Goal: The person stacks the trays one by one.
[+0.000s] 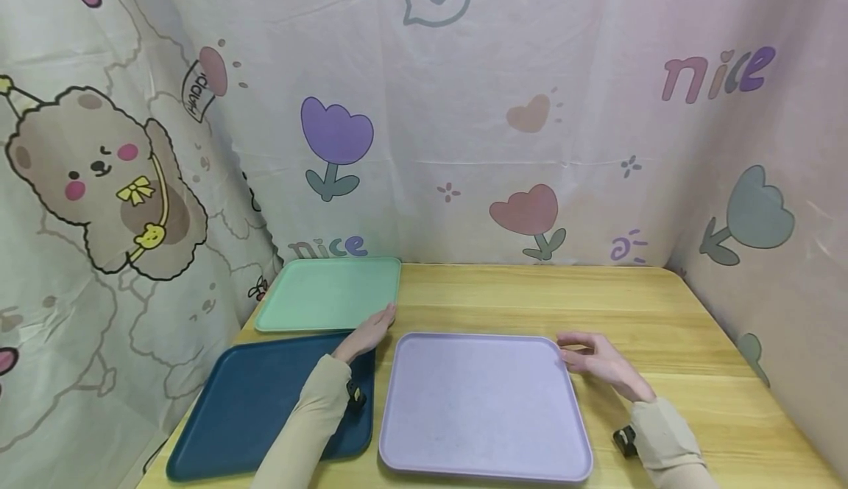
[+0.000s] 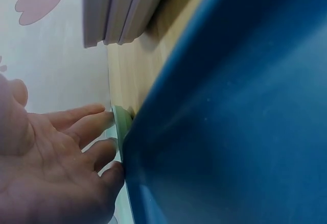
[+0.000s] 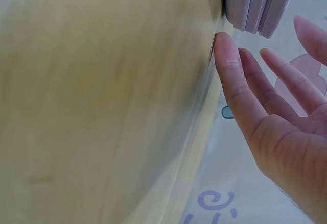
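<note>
A lavender tray [image 1: 483, 404] lies on the wooden table in front of me. Its edge in the left wrist view shows layers, so several lavender trays [image 2: 120, 12] are stacked. My left hand [image 1: 367, 333] hovers at the far right corner of a dark blue tray [image 1: 278, 400], holding nothing, its fingers fairly straight and loosely spread. Beyond that hand is a mint green tray [image 1: 331, 294]. At the far right corner of the lavender stack is my right hand [image 1: 599, 360], fingers extended and apart, its fingertips close by the rim and nothing in its grip.
The wooden table [image 1: 662, 327] extends to the right of the lavender stack and behind it. Printed curtains [image 1: 450, 106] hang along the back and both sides. A small black device [image 1: 625, 441] is worn at the right wrist, another [image 1: 355, 397] at the left.
</note>
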`<action>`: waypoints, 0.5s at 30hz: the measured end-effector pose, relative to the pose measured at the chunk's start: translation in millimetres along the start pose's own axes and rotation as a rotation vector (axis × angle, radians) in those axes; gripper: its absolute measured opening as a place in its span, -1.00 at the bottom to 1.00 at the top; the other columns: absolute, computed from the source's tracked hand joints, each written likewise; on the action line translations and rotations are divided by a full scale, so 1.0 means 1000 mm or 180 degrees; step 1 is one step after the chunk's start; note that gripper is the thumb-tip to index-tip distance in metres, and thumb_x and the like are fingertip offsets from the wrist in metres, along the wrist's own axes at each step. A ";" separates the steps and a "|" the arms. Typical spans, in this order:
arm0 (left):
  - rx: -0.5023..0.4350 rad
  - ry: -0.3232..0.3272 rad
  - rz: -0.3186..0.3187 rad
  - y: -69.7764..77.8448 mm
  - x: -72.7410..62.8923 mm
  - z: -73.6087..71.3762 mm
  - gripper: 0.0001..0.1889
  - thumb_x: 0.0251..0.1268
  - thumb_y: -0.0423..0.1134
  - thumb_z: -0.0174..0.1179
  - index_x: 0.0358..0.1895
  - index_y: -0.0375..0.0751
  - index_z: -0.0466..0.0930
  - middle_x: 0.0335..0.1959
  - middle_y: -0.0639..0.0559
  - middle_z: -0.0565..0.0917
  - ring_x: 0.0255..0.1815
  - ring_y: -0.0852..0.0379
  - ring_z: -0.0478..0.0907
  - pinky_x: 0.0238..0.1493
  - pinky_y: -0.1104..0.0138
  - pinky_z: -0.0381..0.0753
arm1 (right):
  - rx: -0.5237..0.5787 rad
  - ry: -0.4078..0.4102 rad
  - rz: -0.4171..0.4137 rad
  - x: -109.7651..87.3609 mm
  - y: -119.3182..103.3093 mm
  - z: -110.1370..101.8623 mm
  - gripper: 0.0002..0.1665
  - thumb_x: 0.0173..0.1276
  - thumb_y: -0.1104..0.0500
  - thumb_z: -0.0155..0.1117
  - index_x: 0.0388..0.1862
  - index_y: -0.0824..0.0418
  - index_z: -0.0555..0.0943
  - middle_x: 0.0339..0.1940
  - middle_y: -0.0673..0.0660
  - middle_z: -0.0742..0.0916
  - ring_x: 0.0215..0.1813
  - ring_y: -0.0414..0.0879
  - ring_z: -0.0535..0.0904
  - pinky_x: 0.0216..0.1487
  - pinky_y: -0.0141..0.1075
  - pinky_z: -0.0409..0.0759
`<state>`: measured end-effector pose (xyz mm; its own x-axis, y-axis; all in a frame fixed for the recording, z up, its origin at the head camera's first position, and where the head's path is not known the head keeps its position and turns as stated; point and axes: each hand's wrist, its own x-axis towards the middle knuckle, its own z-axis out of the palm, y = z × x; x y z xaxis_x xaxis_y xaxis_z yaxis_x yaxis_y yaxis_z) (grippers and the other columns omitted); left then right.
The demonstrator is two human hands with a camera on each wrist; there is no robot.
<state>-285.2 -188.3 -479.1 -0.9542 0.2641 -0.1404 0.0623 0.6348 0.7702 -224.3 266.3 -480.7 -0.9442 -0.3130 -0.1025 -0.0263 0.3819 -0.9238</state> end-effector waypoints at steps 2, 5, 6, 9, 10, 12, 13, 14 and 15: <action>-0.0009 0.0001 0.0001 -0.001 0.000 0.000 -0.31 0.70 0.07 -0.53 0.57 -0.42 0.01 0.61 -0.33 0.10 0.65 -0.29 -0.02 0.65 -0.10 -0.04 | -0.0004 -0.0009 0.0001 0.000 0.000 0.000 -0.30 0.44 0.22 0.25 0.39 0.61 0.31 0.33 0.59 0.50 0.13 0.11 0.67 0.11 -0.15 0.73; 0.0004 0.0034 -0.0012 -0.001 0.001 0.000 -0.29 0.69 0.10 -0.54 0.57 -0.41 0.02 0.62 -0.32 0.07 0.66 -0.29 -0.06 0.65 -0.11 -0.06 | -0.0002 -0.0019 0.0001 -0.001 -0.001 0.000 -0.30 0.45 0.21 0.24 0.39 0.62 0.30 0.34 0.59 0.49 0.14 0.12 0.66 0.12 -0.15 0.72; 0.0006 0.0043 -0.0024 -0.001 0.001 -0.001 -0.29 0.69 0.12 -0.54 0.58 -0.40 0.02 0.62 -0.31 0.06 0.66 -0.29 -0.07 0.66 -0.11 -0.06 | -0.0003 -0.0022 0.0001 -0.001 -0.001 0.000 -0.30 0.45 0.21 0.24 0.39 0.62 0.30 0.34 0.59 0.49 0.15 0.13 0.66 0.12 -0.15 0.72; -0.0017 0.0034 -0.0021 -0.001 0.001 -0.001 -0.28 0.68 0.13 -0.55 0.58 -0.39 0.02 0.62 -0.31 0.06 0.66 -0.28 -0.07 0.66 -0.09 -0.06 | -0.0012 -0.0024 0.0003 -0.001 -0.001 0.000 -0.30 0.45 0.20 0.24 0.39 0.61 0.30 0.34 0.58 0.49 0.15 0.12 0.66 0.12 -0.16 0.72; -0.0032 0.0030 -0.0001 -0.001 0.001 -0.001 -0.28 0.69 0.12 -0.56 0.57 -0.41 0.02 0.62 -0.32 0.07 0.66 -0.29 -0.07 0.66 -0.10 -0.06 | -0.0018 -0.0026 0.0003 -0.001 -0.001 0.000 -0.30 0.45 0.20 0.24 0.40 0.61 0.30 0.34 0.58 0.49 0.15 0.12 0.66 0.12 -0.16 0.72; -0.0058 0.0010 0.0015 -0.001 0.002 -0.001 -0.27 0.69 0.12 -0.56 0.58 -0.41 0.01 0.62 -0.31 0.07 0.66 -0.28 -0.07 0.66 -0.09 -0.07 | -0.0022 -0.0031 0.0006 -0.001 -0.001 0.000 -0.30 0.45 0.20 0.24 0.40 0.61 0.30 0.35 0.58 0.49 0.15 0.13 0.66 0.12 -0.17 0.72; -0.0069 0.0006 0.0032 0.000 0.002 -0.001 -0.28 0.69 0.11 -0.57 0.57 -0.42 0.00 0.62 -0.32 0.06 0.66 -0.29 -0.08 0.66 -0.10 -0.07 | -0.0024 -0.0030 0.0009 -0.001 -0.001 0.000 -0.30 0.45 0.20 0.24 0.40 0.60 0.30 0.35 0.58 0.49 0.15 0.13 0.66 0.12 -0.17 0.72; -0.0065 0.0000 0.0037 0.000 0.001 0.000 -0.28 0.69 0.11 -0.57 0.58 -0.42 -0.01 0.62 -0.32 0.04 0.67 -0.29 -0.09 0.66 -0.10 -0.07 | -0.0015 -0.0027 0.0014 -0.001 -0.002 0.000 -0.30 0.45 0.20 0.24 0.40 0.60 0.30 0.35 0.57 0.49 0.15 0.13 0.66 0.12 -0.17 0.72; -0.0061 -0.0010 0.0045 0.000 0.001 0.000 -0.28 0.69 0.10 -0.57 0.58 -0.42 -0.02 0.63 -0.33 0.02 0.67 -0.29 -0.11 0.66 -0.10 -0.08 | -0.0020 -0.0031 0.0014 -0.001 -0.002 0.000 -0.30 0.46 0.19 0.24 0.40 0.60 0.30 0.35 0.57 0.49 0.15 0.13 0.66 0.12 -0.17 0.72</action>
<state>-286.4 -188.2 -478.9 -0.9524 0.2751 -0.1314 0.0700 0.6169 0.7840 -223.0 266.1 -479.1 -0.9410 -0.3198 -0.1104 -0.0241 0.3888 -0.9210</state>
